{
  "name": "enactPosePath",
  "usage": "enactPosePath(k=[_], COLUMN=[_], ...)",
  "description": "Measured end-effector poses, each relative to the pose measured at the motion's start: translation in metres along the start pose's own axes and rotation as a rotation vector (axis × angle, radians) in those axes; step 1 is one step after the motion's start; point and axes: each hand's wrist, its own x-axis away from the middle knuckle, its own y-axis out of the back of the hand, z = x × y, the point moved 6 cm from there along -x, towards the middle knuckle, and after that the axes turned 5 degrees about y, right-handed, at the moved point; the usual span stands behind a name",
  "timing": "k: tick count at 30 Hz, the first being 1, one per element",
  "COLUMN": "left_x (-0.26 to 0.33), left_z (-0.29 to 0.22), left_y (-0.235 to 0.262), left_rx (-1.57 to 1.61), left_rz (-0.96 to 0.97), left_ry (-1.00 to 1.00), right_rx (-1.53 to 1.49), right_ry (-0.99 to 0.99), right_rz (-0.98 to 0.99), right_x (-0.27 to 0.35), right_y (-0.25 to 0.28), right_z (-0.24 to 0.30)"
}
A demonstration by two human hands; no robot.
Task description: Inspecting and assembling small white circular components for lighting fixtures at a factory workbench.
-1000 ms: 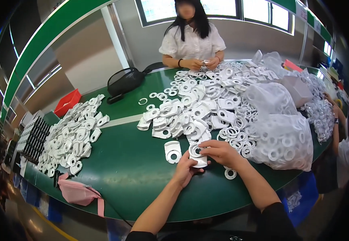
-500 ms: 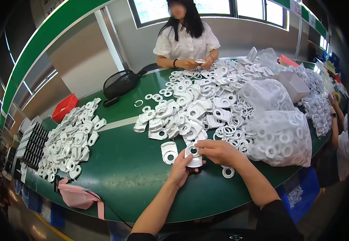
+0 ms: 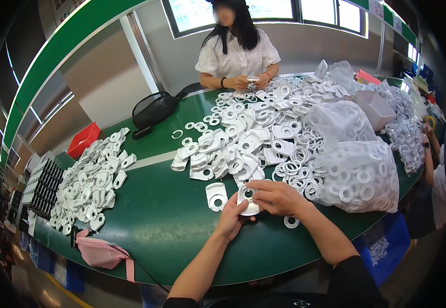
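Observation:
My left hand [image 3: 228, 219] is closed around a white plastic part [image 3: 252, 209] with a round hole, its thumb lying across the front. My right hand [image 3: 280, 197] is closed too, its fingertips pressed on the upper right of that part, near the ring-shaped opening. Whether a separate ring sits under those fingers I cannot make out. Just left of the held part, a similar white part [image 3: 211, 191] lies flat on the table. A loose white ring [image 3: 286, 222] lies below my right wrist.
A large pile of white parts [image 3: 248, 141] covers the green table's [image 3: 171, 215] middle; another pile [image 3: 87, 179] lies left. Bags of rings [image 3: 356, 177] stand right. A pink pouch [image 3: 102, 251], red bin [image 3: 83, 139] and black mesh bag [image 3: 153, 109] lie around. A co-worker [image 3: 238, 56] sits opposite, holding a white part.
The part in my hands has tilted slightly, and my right fingers have shifted a little over it. Across the table, the co-worker's held part has turned more upright.

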Motion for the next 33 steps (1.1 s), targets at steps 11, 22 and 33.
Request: enactPosePath(k=[11,22,33], left_x=[0.009,0.013,0.013], left_z=[-0.004,-0.02,-0.019], left_y=[-0.013,-0.011,-0.004], left_rx=[-0.428,-1.001,-1.054], left_rz=[-0.049,-0.154,-0.388], left_ry=[-0.096,-0.418,-0.589], right_rx=[-0.443,-0.715,-0.404], right_ry=[-0.511,-0.611,-0.538], right_rz=[-0.122,0.027,0.009], right_x=[0.021,0.015,0.027], right_y=[-0.019,-0.022,-0.033], right_z=[-0.041,-0.052,-0.036])
